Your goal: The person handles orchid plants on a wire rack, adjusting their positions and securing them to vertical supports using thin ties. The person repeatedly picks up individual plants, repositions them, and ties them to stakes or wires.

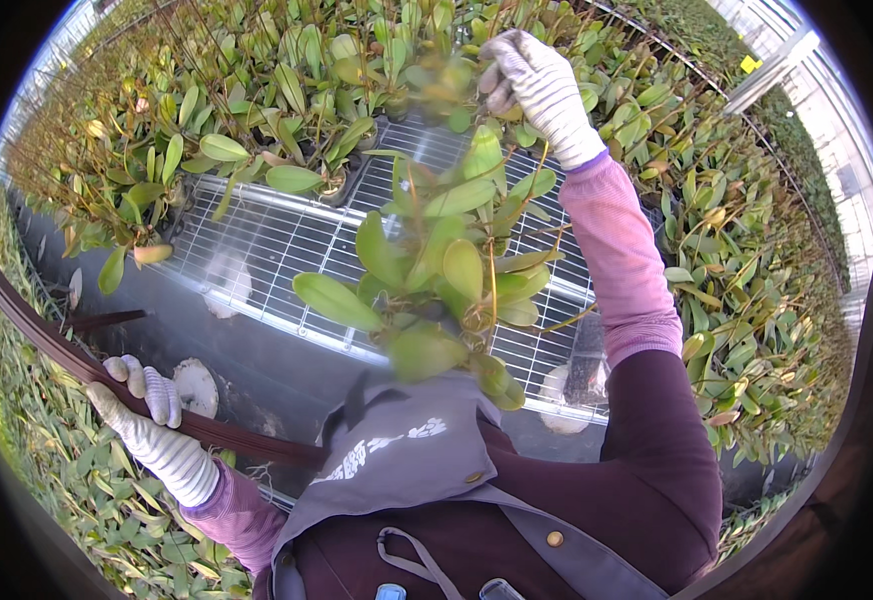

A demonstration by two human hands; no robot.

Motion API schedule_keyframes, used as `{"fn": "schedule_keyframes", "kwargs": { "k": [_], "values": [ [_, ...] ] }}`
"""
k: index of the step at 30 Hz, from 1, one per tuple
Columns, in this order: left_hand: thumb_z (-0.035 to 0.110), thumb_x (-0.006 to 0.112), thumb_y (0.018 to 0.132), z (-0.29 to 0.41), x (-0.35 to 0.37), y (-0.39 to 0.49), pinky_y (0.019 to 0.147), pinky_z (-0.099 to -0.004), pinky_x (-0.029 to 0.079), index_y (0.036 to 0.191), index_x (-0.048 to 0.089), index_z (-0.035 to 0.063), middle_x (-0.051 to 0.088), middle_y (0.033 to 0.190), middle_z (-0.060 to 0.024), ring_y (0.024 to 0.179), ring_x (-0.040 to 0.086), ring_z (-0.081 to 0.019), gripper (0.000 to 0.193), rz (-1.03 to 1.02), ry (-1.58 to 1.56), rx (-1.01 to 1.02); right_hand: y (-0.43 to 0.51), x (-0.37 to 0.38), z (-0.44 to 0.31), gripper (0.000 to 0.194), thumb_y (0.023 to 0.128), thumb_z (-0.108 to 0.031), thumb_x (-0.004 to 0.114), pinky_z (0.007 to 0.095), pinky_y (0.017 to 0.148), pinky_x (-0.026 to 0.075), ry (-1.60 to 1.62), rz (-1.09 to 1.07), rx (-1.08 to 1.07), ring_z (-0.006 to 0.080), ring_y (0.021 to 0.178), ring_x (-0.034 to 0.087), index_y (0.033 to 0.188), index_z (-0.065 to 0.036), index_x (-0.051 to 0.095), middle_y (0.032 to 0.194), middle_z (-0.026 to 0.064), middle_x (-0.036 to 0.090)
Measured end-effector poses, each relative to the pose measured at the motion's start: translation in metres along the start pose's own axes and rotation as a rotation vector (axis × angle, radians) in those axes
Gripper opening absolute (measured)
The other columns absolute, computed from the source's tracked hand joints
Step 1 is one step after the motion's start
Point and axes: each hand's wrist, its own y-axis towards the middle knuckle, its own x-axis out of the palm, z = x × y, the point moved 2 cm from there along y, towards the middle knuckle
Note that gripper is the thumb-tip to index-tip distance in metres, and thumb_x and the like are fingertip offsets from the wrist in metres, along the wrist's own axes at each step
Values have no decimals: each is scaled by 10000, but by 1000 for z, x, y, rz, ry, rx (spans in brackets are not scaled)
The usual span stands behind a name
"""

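My left hand (144, 412), in a striped knit glove, grips a long bundle of thin dark brown rods (69, 341) at the lower left. My right hand (530, 86), gloved alike, is raised at the upper right over the potted plants, its fingers curled; whether it holds anything cannot be told. Just below and left of it, broad-leaved potted plants, apparently orchids (459, 270), stand on a wire mesh bench (294, 240) close before my chest. Their upper leaves are blurred. Brown stems (493, 277) rise from them.
Dense rows of potted plants (294, 67) cover the far side of the bench, and more plants (744, 322) stand at the right. Foliage (106, 487) fills the lower left. A metal rail (286, 322) edges the mesh, with dark sheeting (256, 367) below. A white post (774, 71) stands upper right.
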Motion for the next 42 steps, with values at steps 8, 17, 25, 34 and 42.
{"fn": "schedule_keyframes", "kwargs": {
  "k": [8,17,25,34,42],
  "values": [
    [439,593,988,2,-7,-7,312,-193,284,978,496,59,462,760,2,418,337,-56,392,166,99,77,78,-55,106,300,1027,-269,537,262,556,545,299,50,88,125,601,639,1071,10,641,770,69,665],
    [422,571,1004,0,-3,-6,291,-174,254,966,485,73,421,712,16,375,296,-46,361,211,169,104,58,65,256,150,1019,-180,556,245,552,499,-160,99,93,94,575,612,1088,-74,637,737,28,658],
    [412,584,1000,-6,4,-8,298,-179,243,965,500,65,425,711,14,389,308,-46,358,362,267,161,51,94,276,148,1026,-201,559,245,550,478,117,34,192,77,610,572,1051,-79,638,771,4,623],
    [385,585,1004,-5,-1,-6,372,-200,318,952,488,60,392,735,-1,481,350,-86,343,187,177,82,35,133,332,152,1003,-201,602,257,553,486,-60,3,104,98,618,580,1054,-65,648,748,6,619],
    [166,685,931,1,-19,-12,717,-263,409,1142,536,-16,464,931,-52,833,438,-146,316,252,220,74,47,99,207,366,934,-337,530,421,820,544,-847,-868,476,319,889,703,1021,-58,751,944,197,722]
  ]
}}
